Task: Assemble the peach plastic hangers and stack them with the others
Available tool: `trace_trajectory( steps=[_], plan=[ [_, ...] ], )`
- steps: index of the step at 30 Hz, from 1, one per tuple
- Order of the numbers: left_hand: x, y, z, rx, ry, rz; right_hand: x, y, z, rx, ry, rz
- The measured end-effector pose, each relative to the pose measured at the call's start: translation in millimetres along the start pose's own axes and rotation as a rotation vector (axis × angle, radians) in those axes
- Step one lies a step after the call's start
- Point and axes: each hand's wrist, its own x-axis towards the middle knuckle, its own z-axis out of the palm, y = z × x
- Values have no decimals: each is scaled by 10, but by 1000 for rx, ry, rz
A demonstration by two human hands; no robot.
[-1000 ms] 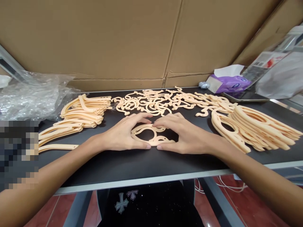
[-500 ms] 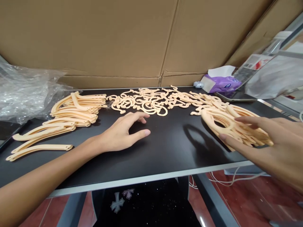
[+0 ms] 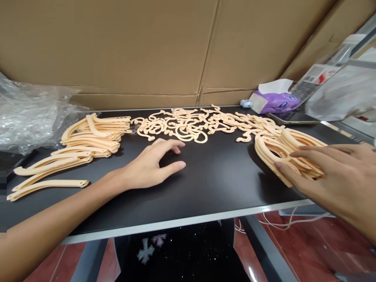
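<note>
My left hand [image 3: 157,162] hovers above the middle of the black table, thumb and fingers apart, with nothing in it. Just beyond its fingertips lies a spread of small cream hook-shaped pieces [image 3: 188,129]. At the right, my right hand [image 3: 331,172] is over a pile of cream plastic hangers [image 3: 273,150], its thumb and fingers spread at the top one; whether they touch it is hard to see. To the left, long curved cream hanger arms [image 3: 85,150] lie in an overlapping stack.
Clear plastic wrap [image 3: 32,113] is heaped at the far left. A purple tissue pack [image 3: 276,101] stands at the back right, beside a dark flat device [image 3: 293,118] and clear bags [image 3: 337,92]. Cardboard [image 3: 132,47] walls the back. The table's pale front edge [image 3: 188,220] runs below my hands.
The top hanger at the right has come down onto the pile, and its looped shadow has shrunk. My right hand shifted slightly; my left hand stayed in place.
</note>
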Motion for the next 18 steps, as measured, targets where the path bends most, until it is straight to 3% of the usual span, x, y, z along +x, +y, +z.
trace_trajectory(
  steps=[2,4,6,7,10,14,18],
  plan=[
    [-2,0,0,2,7,12,23,-19,47,-14,15,-17],
    [-3,-2,3,14,18,40,77,-92,85,60,115,-71],
    [-7,-5,10,38,29,84,164,-248,68,212,234,-151],
    [-11,-7,15,57,31,112,216,-360,25,331,223,-197],
    [-27,-7,32,138,20,194,369,-789,-246,715,45,-373],
    [-46,0,45,202,12,263,502,-1317,-655,1119,-385,-799],
    [-51,1,42,214,22,268,572,-1538,-763,1306,-601,-896]
  ],
)
